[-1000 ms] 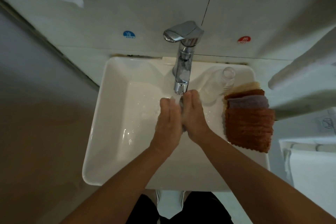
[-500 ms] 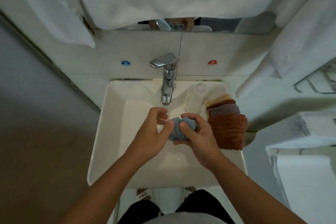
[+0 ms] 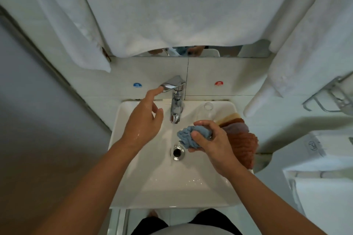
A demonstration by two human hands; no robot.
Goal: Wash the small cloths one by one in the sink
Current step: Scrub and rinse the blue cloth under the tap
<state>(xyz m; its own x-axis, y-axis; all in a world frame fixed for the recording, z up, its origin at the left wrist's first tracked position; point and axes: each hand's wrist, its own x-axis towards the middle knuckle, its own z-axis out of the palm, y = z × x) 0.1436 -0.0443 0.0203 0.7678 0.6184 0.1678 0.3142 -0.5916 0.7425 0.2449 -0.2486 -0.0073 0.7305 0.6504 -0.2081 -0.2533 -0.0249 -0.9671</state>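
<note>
White sink: right hand grips balled blue cloth; left hand, fingers loose, touches tap lever. Stack prob. unwashed.

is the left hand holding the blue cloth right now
No, the blue cloth is bunched in the right hand over the sink, while the left hand reaches a finger to the faucet handle.

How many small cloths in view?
5: a blue cloth bunched in the right hand; four stacked on the sink's right rim: cream, brown, lilac, rust. More may be hidden beneath.
</note>
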